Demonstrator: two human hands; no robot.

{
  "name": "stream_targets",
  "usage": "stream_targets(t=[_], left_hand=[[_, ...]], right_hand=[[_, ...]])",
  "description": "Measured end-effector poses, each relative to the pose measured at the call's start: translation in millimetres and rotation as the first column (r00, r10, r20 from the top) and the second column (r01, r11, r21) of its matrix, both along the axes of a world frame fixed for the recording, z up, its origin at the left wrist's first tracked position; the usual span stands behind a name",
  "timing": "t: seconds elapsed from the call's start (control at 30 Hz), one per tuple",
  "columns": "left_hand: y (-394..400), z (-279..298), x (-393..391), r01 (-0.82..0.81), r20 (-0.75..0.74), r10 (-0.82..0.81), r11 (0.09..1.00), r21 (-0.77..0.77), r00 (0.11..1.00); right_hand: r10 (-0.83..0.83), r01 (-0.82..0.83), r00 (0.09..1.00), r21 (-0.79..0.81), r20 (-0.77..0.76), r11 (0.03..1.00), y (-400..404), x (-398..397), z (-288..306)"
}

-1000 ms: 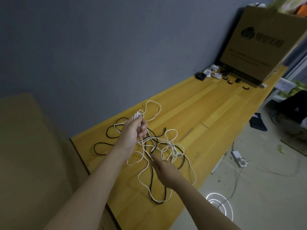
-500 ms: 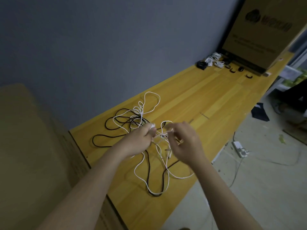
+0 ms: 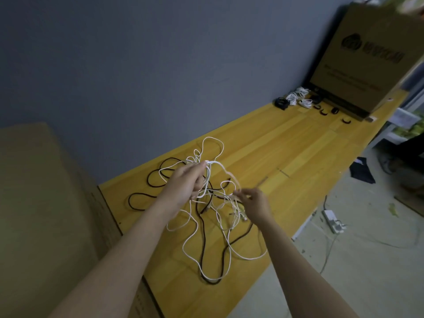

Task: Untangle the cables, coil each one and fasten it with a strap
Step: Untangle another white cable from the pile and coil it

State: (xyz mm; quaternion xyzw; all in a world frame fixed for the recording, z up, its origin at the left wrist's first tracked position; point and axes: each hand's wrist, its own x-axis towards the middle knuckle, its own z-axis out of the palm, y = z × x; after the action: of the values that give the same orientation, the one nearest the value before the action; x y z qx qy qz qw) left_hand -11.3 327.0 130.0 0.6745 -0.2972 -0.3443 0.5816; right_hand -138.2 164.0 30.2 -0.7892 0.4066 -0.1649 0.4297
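Yellow wooden bench (image 3: pixel 286 143) against a grey wall; the cardboard box (image 3: pixel 376 53) print is unreadable. My left hand (image 3: pixel 185 184) grips white cable (image 3: pixel 213 143) loops, my right hand (image 3: pixel 254 203) pinches a strand above the tangle, black cable (image 3: pixel 140 196) beneath.

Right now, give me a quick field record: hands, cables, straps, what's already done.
left hand: holds white cable loops, raised
right hand: pinches a white strand
black cable: on table, tangled with the white
done coils: far end, by the box
straps: loose, near the coils
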Motion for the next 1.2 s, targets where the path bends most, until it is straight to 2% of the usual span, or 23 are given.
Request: stream_targets(t=[0.07, 0.13, 0.2, 0.23, 0.3, 0.33, 0.4, 0.43, 0.5, 0.6, 0.67, 0.7, 0.77, 0.83, 0.87, 0.9, 0.97, 1.1, 1.2], left_hand=[[-2.5, -1.8, -0.6, -0.053, 0.001, 0.053, 0.998, -0.028, 0.999], [-4.1, -3.1, 1.1, -0.107, -0.02, 0.106, 0.992, -0.063, 0.994], [-4.3, -4.4, 2.0, -0.13, -0.054, 0.126, 0.987, -0.093, 0.991], [-4.2, -4.9, 1.6, -0.132, -0.064, 0.126, 0.986, -0.103, 0.99], [-4.1, -5.8, 0.2, -0.121, -0.066, 0.115, 0.987, -0.103, 0.991], [-4.2, -6.2, -0.7, -0.117, -0.061, 0.111, 0.988, -0.097, 0.992], [-3.5, -7.2, -1.1, -0.121, -0.049, 0.118, 0.989, -0.079, 0.992], [-2.5, -7.6, -0.5, -0.129, -0.05, 0.126, 0.989, -0.069, 0.991], [-1.1, -7.0, 1.0, -0.133, -0.067, 0.129, 0.989, -0.066, 0.989], [0.1, -6.3, 1.7, -0.117, -0.102, 0.11, 0.991, -0.067, 0.989], [-0.1, -6.0, 0.3, -0.086, -0.095, 0.081, 0.995, -0.052, 0.992], [-0.4, -5.8, -0.4, -0.074, -0.088, 0.07, 0.996, -0.044, 0.994], [-0.3, -4.1, -1.0, -0.084, -0.107, 0.078, 0.995, -0.048, 0.991], [1.7, -1.9, 0.4, -0.127, -0.211, 0.105, 0.987, -0.094, 0.972], [3.4, -0.9, 2.3, -0.148, -0.271, 0.11, 0.981, -0.124, 0.956], [4.8, 0.2, 4.4, -0.167, -0.318, 0.112, 0.974, -0.151, 0.942], [7.4, 0.4, 7.2, -0.193, -0.355, 0.116, 0.963, -0.188, 0.927], [7.2, -1.6, 6.4, -0.159, -0.214, 0.114, 0.965, -0.207, 0.97], [3.5, -4.9, 5.9, -0.154, -0.108, 0.135, 0.969, -0.191, 0.985]], right_hand=[[-0.196, 0.171, 0.958, 0.132, 0.208, 0.976, -6.0, 13.3, 31.3], [-0.283, 0.175, 0.826, 0.255, 0.488, 0.951, -12.8, 26.3, 77.5], [-0.237, 0.137, 0.668, 0.196, 0.706, 0.971, -16.6, 35.1, 121.6], [-0.157, 0.153, 0.635, 0.075, 0.756, 0.985, -16.0, 37.7, 136.7], [0.009, 0.213, 0.699, -0.22, 0.715, 0.952, -9.5, 38.7, 143.6], [0.035, 0.207, 0.76, -0.293, 0.648, 0.933, -6.9, 38.9, 136.0], [0.03, 0.084, 0.886, -0.225, 0.463, 0.971, -1.0, 38.9, 117.6], [0.032, 0.042, 0.912, -0.171, 0.41, 0.984, 0.8, 38.6, 111.3], [0.008, 0.068, 0.88, -0.141, 0.476, 0.988, 1.3, 38.7, 113.3], [0.006, 0.176, 0.72, -0.19, 0.694, 0.966, 3.1, 45.6, 140.2], [0.027, 0.182, 0.673, -0.2, 0.739, 0.963, 6.0, 49.8, 139.3], [0.014, 0.17, 0.699, -0.185, 0.715, 0.968, 8.8, 50.7, 130.7], [-0.003, 0.126, 0.832, -0.184, 0.554, 0.975, 9.9, 50.8, 100.7], [0.058, 0.005, 0.977, -0.292, 0.206, 0.957, 8.8, 44.0, 58.4], [0.113, -0.098, 0.993, -0.358, 0.02, 0.929, 10.6, 37.9, 37.5], [0.176, -0.209, 0.977, -0.401, -0.118, 0.892, 14.4, 31.4, 19.5], [0.296, -0.363, 0.929, -0.401, -0.22, 0.841, 26.7, 19.3, -4.4], [0.43, -0.514, 0.856, -0.398, -0.286, 0.76, 58.5, 5.7, -20.1], [0.486, -0.548, 0.833, -0.525, -0.265, 0.652, 73.6, -4.7, -9.6]])
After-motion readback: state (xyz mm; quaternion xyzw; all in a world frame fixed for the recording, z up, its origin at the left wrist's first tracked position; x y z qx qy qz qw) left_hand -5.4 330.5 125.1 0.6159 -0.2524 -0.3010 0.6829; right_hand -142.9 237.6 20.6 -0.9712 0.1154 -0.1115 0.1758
